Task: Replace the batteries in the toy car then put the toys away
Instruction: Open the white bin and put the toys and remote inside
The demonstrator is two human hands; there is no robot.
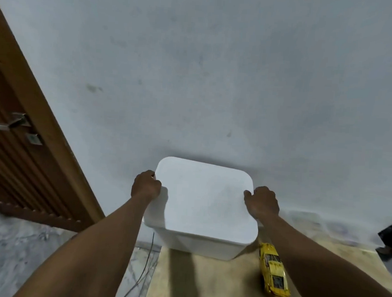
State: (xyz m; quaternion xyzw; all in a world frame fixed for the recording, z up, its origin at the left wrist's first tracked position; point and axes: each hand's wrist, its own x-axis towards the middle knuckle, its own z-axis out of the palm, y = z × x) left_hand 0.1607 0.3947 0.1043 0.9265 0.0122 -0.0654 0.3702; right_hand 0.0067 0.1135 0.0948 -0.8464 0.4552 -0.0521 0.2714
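Against the pale wall (216, 70), both hands grip a white lidded box (206, 202) on a tan table (207, 281); yellow toy car (272, 271) beside.

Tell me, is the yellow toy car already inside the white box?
No, the yellow toy car lies on the table beside the white box, whose lid both hands grip at the edges.

White box (201, 204) contents hidden under lid; dark object (390, 237) cut off at right edge.
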